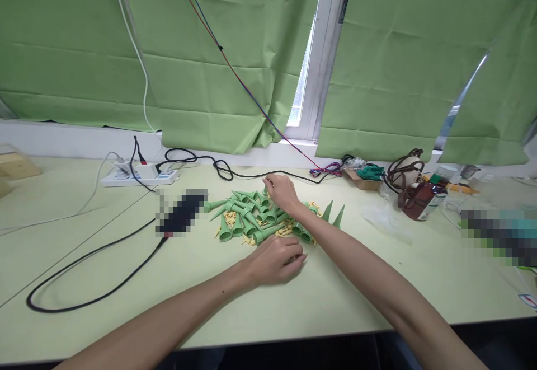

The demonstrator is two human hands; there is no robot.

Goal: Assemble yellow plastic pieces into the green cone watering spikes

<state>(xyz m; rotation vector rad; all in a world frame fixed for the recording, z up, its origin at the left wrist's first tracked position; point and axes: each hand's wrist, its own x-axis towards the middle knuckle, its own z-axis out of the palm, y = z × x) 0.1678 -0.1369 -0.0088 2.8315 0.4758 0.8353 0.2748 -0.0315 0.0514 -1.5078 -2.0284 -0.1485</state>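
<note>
A pile of green plastic cones [248, 220], hollow and open at the wide end, lies on the table, mixed with small yellow plastic pieces [230, 220]. My right hand [282, 192] reaches across to the far side of the pile. Its fingers are pinched at a green cone [265, 191], mostly hidden by the hand. At the near edge of the heap, my left hand [279, 258] rests low over the table with its fingers curled closed. Whatever it may hold is hidden. Two pointed green cones [338, 217] stand upright right of my right forearm.
Left of the pile lies a blurred dark device [184, 213] on a looping black cable [96, 304]. A white power strip [140, 176] sits behind it. Toward the right are a brown bottle [424, 197], a clear plastic bag [386, 221] and a cardboard box [361, 179] by the curtained window.
</note>
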